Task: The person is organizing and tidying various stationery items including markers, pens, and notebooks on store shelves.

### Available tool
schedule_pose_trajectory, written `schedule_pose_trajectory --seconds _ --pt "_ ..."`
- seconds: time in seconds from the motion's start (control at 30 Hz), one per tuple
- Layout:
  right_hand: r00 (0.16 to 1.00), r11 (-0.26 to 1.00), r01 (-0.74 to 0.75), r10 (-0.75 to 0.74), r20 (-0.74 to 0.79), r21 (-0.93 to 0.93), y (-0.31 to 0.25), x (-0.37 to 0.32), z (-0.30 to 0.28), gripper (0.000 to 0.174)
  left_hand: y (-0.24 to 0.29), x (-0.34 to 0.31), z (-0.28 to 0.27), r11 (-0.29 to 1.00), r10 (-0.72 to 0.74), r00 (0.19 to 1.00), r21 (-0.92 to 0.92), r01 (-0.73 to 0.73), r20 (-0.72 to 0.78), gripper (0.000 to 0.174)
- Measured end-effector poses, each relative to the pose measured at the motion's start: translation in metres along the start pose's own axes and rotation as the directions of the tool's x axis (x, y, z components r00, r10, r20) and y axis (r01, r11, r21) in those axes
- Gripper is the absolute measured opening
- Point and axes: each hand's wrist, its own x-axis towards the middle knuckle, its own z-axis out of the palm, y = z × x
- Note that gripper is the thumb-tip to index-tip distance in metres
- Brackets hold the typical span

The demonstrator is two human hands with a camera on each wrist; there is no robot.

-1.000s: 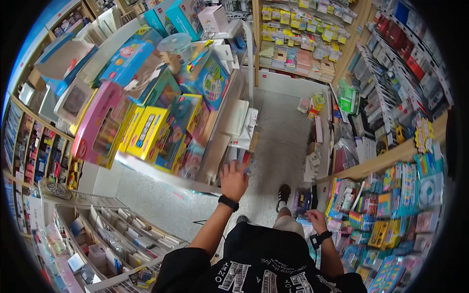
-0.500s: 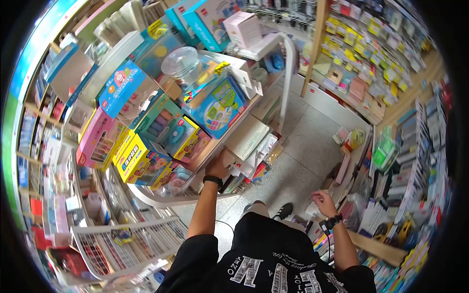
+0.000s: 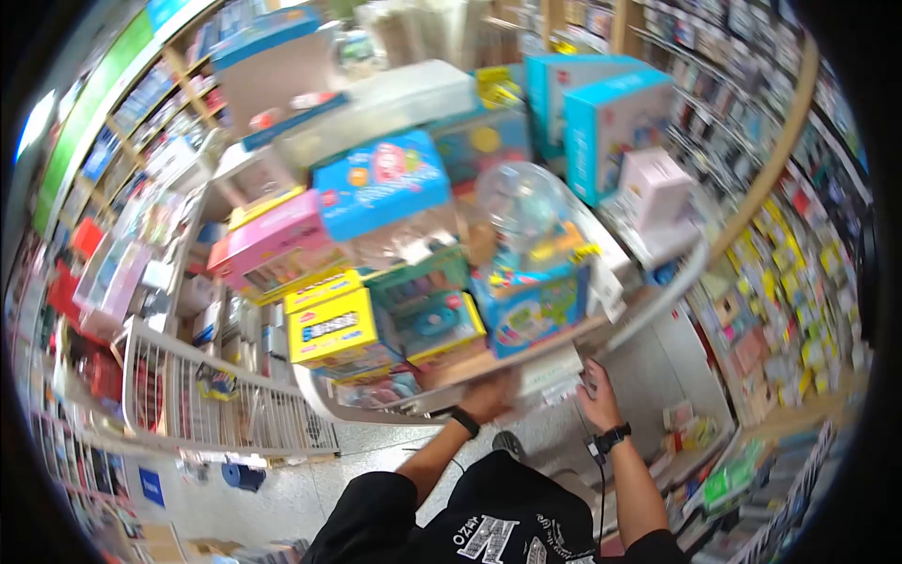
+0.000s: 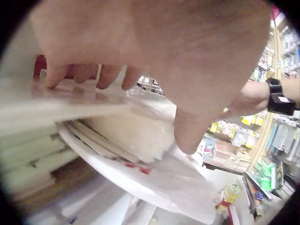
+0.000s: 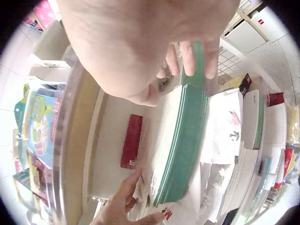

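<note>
In the head view my left hand, blurred, is at the lower shelf of a display rack, and my right hand is by the pale packs there. The left wrist view has my left hand above plastic-wrapped papers, fingers spread and thumb pointing down. Seen from the right wrist, my right hand is over a green-edged stack, its fingertips at the far end. My left hand extends its fingers beside that stack, near a dark red item.
Boxed toys, including a yellow box and a blue one, crowd the rack top. A white wire basket stands left. Hanging goods line the right side, with a white panel beyond the rack.
The head view has swung left, bringing the rack in front of me. My right hand has come from beside my body to the lower shelf; my left hand remains around that shelf.
</note>
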Motion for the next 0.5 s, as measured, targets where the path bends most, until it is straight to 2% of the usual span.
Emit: schedule_pose_trajectory --seconds 0.07,0.13,0.17,0.2,0.23,0.27,0.33,0.4,0.43,0.47,0.5 --pt "1.0 1.0 0.008 -0.008 0.006 -0.01 0.02 0.022 -0.005 0.071 0.005 0.019 0.058 0.988 0.071 0.971 0.148 -0.038 -0.228 0.102" --pt "0.988 0.987 0.133 -0.124 0.096 -0.091 0.052 0.043 -0.006 0.077 0.018 0.036 0.089 0.983 0.059 0.93 0.181 0.008 -0.362 0.096" --pt "0.984 0.989 0.132 -0.121 0.128 -0.074 0.064 0.048 -0.009 0.081 0.022 0.045 0.11 0.977 0.096 0.906 0.213 -0.007 -0.413 0.091" --pt "0.989 0.984 0.132 -0.122 0.084 -0.119 0.054 0.044 -0.013 0.083 0.023 0.053 0.126 0.968 0.135 0.878 0.25 -0.018 -0.46 0.087" --pt "0.988 0.978 0.114 -0.094 0.122 -0.175 0.079 0.056 -0.018 0.083 0.025 0.062 0.135 0.974 0.143 0.865 0.223 -0.038 -0.482 0.081" --pt "0.999 0.991 0.0 0.007 0.05 -0.131 0.114 0.02 -0.024 0.093 0.04 0.045 0.162 0.977 0.179 0.879 0.183 -0.106 -0.443 0.075" --pt "0.976 0.947 0.212 -0.218 0.001 -0.241 0.138 0.052 -0.021 0.089 0.031 0.072 0.156 0.982 0.166 0.857 0.156 -0.102 -0.488 0.074" --pt "0.983 0.986 0.089 -0.064 0.174 -0.143 0.14 0.031 -0.032 0.11 0.019 0.074 0.186 0.957 0.224 0.865 0.27 -0.107 -0.45 0.074" --pt "0.961 0.996 -0.083 0.084 0.262 -0.014 0.135 0.044 -0.045 0.108 0.028 0.072 0.181 0.975 0.203 0.777 0.2 -0.102 -0.596 0.061" --pt "0.904 0.957 -0.275 0.223 0.366 0.097 0.13 0.051 -0.052 0.107 0.041 0.06 0.174 0.985 0.171 0.677 0.125 -0.117 -0.716 0.053" --pt "0.981 1.0 0.01 -0.009 0.191 -0.002 0.148 0.041 -0.027 0.113 0.033 0.058 0.179 0.999 0.05 0.863 0.016 -0.049 -0.502 0.071"
